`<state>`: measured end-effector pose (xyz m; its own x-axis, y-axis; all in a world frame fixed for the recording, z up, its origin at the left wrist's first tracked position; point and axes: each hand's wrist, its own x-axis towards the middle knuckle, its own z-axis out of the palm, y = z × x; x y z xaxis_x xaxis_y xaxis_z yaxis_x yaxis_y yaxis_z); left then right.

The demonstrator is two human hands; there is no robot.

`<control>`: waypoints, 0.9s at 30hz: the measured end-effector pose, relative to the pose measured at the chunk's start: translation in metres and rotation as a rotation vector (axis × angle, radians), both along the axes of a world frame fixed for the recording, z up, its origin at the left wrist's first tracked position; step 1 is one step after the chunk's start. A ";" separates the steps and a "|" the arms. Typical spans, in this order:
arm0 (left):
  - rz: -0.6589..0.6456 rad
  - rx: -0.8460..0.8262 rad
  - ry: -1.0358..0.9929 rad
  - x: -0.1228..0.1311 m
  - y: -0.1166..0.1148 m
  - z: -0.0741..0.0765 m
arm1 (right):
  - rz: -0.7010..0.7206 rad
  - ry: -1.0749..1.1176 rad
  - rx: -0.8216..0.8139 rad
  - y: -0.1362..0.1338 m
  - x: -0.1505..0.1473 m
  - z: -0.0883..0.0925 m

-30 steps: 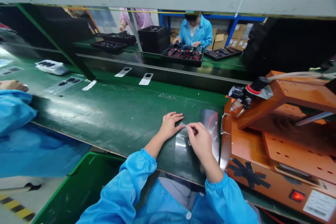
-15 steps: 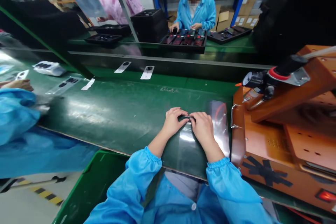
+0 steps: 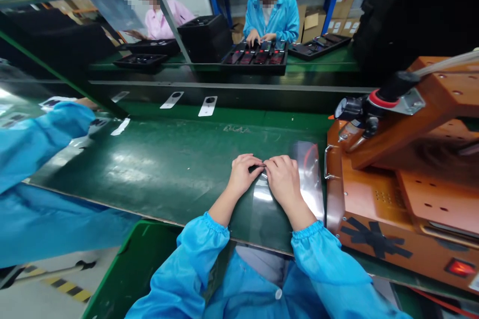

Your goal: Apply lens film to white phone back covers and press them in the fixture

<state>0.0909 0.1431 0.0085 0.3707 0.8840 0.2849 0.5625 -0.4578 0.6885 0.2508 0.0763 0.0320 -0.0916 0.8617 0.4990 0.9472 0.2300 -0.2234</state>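
Note:
Over the green bench, my left hand [image 3: 242,175] and my right hand [image 3: 283,177] meet with fingertips close together. Both pinch a thin dark strip-like piece [image 3: 261,165], seen almost edge-on; fingers cover most of it, so its kind does not show. Under and beside my right hand lies a clear plastic sheet [image 3: 313,187], shiny with reflections. Farther off, two white plates, each with a dark round spot, a left plate [image 3: 171,100] and a right plate [image 3: 207,106], rest flat on the bench.
At right stands an orange machine [image 3: 370,199] with a gauge and a lit red switch. A co-worker's blue sleeve [image 3: 56,129] reaches across the left side. A green bin [image 3: 145,259] sits below the bench edge. Black trays [image 3: 258,60] and other workers are across the line.
My hands keep their pinch, the dark piece now showing less between them. The co-worker's arm at left has stretched forward to the far side, and another small plate shows near it.

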 end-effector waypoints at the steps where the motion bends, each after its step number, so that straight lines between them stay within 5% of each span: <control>1: -0.003 0.002 0.004 0.000 0.000 0.000 | -0.001 -0.006 -0.002 0.000 0.000 -0.001; 21: -0.034 0.012 0.076 -0.002 0.001 -0.004 | -0.038 -0.065 -0.067 -0.002 0.000 -0.008; 27: -0.189 0.056 0.219 -0.003 -0.011 0.006 | -0.138 0.014 0.043 -0.010 0.000 0.007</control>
